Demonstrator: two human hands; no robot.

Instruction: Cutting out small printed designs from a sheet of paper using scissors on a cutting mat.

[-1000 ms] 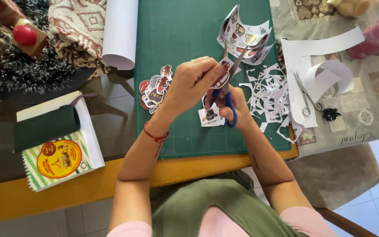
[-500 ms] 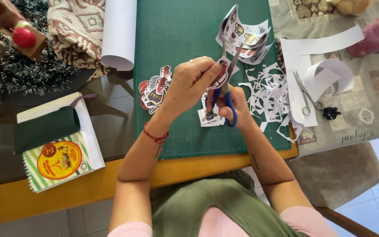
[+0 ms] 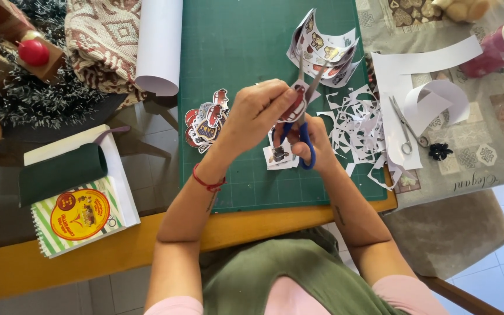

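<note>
While your left hand (image 3: pixel 258 114) pinches a small printed cutout (image 3: pixel 294 107) between thumb and fingertips, your right hand (image 3: pixel 310 139) grips blue-handled scissors (image 3: pixel 301 125) just beneath it — blades parted, pointing away from you. Left of the grip lies a pile of finished stickers (image 3: pixel 205 119); right of it, white paper scraps (image 3: pixel 360 125) on the green cutting mat (image 3: pixel 234 46).

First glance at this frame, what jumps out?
Mid-frame, the right hand works blue-handled scissors on a small printed cutout pinched by the left hand, over a green cutting mat. White paper scraps litter the mat's right edge; finished red cutouts lie left.
</note>
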